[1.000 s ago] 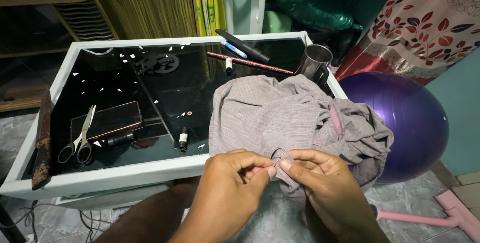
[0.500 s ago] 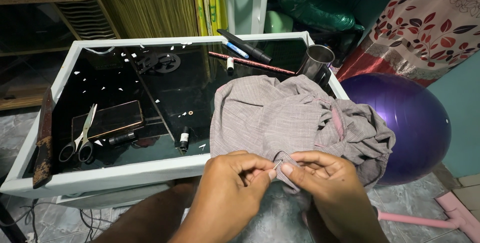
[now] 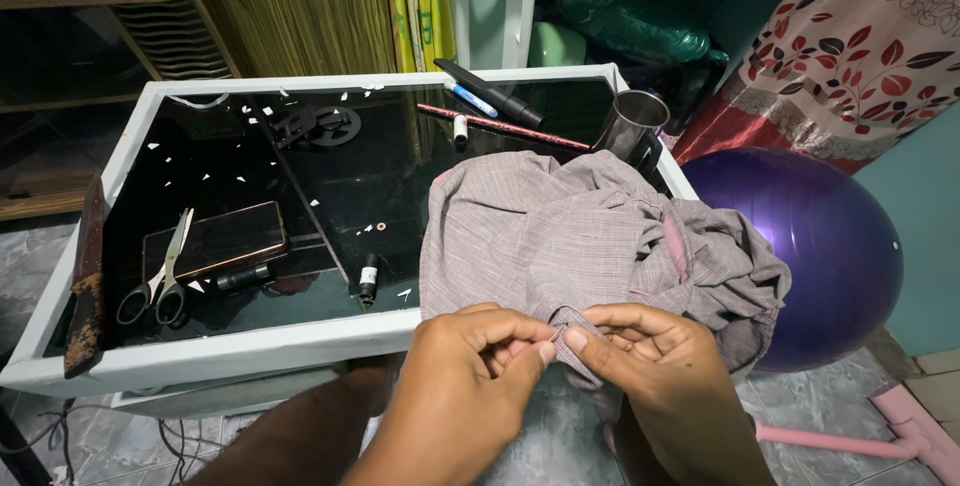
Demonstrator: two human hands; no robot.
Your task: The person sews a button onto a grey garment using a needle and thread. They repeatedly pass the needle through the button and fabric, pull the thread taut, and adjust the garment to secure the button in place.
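We are looking down at our two hands in front of the tabletop (image 3: 230,351). Our left hand (image 3: 470,366) and our right hand (image 3: 650,366) meet at a small fold of the gray cloth (image 3: 560,236). The left thumb and finger are pinched shut at the edge of the fold. We think they may hold a needle, but it is too small to see here. The right hand is pinched shut on the fold itself and holds it up. The fingertips of both hands almost touch.

The gray cloth lies in a big heap on the right side of the tabletop, and its near edge hangs over the front rim, down to our hands.

The sewing looks like it is in the middle. We cannot see any finished stitches, so we cannot tell how much is done. The cloth is not folded away, and the tools are all out.

On the dark glass lie scissors (image 3: 155,281), a small black spool (image 3: 367,278), a flat dark phone (image 3: 215,239) and many little white scraps. At the back are a metal cup (image 3: 630,126) and a pen (image 3: 470,101). A purple ball (image 3: 820,246) sits on the floor to the right.
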